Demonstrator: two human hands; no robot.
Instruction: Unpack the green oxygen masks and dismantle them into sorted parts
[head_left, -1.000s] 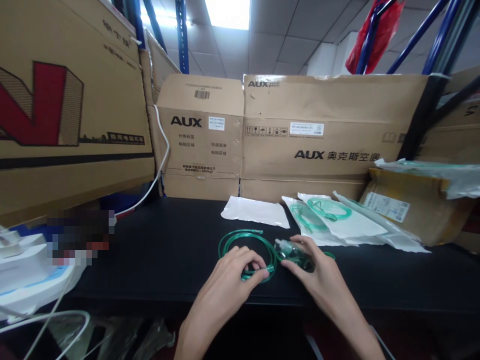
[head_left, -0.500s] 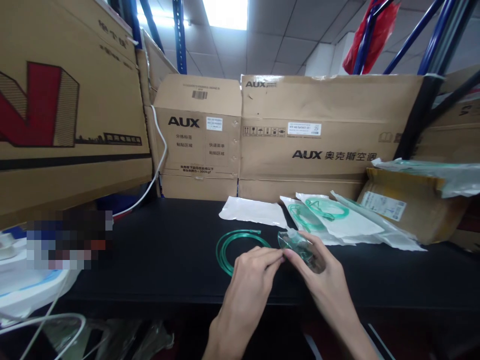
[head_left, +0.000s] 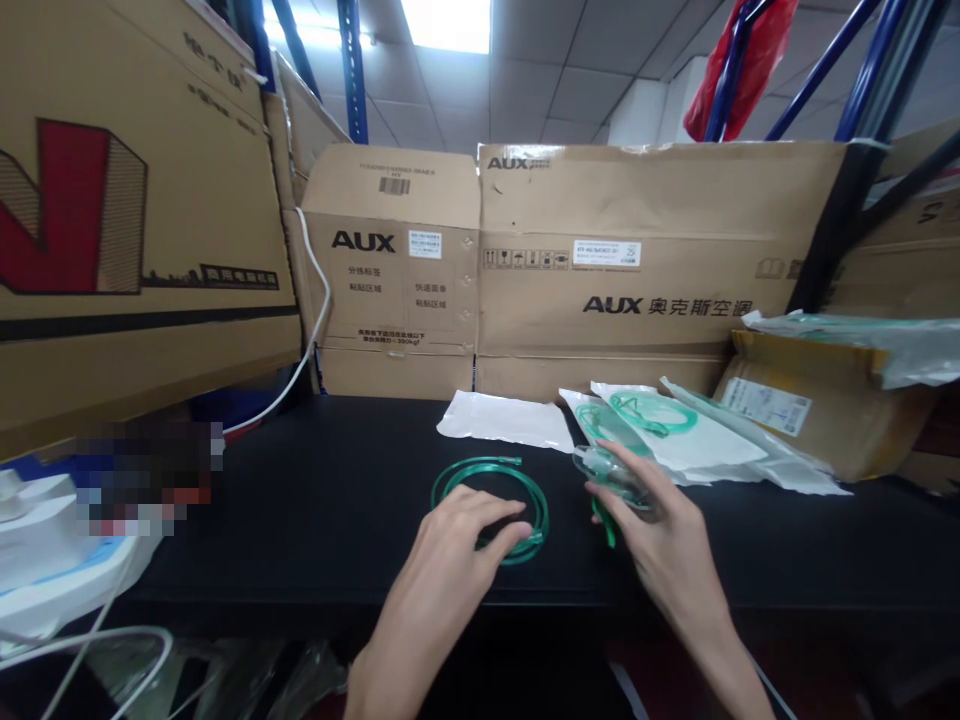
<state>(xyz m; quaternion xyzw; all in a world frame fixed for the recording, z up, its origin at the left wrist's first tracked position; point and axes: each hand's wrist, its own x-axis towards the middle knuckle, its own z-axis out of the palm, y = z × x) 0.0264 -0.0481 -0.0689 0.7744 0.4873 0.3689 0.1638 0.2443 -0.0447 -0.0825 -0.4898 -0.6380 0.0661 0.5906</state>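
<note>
A coil of green tubing (head_left: 495,470) lies on the black tabletop in front of me. Over its near side is my left hand (head_left: 465,530), thumb and fingers apart with nothing between them; whether it touches the tubing I cannot tell. My right hand (head_left: 656,520) is closed around a clear plastic oxygen mask (head_left: 616,474), to the right of the coil. A short green strap (head_left: 604,522) hangs below the mask. Part of the mask is hidden behind my right hand's fingers.
Behind the coil lies a flat white pouch (head_left: 504,420). Several clear-and-white packs with green tubing (head_left: 660,415) lie at the back right, beside a brown carton (head_left: 825,400). Large AUX cartons (head_left: 637,270) stand along the back. White equipment (head_left: 52,540) with cables is at the left.
My left hand has left the mask and moved left over the tubing coil, its fingers parting. My right hand still holds the mask, slightly further right, and the green strap now hangs in view.
</note>
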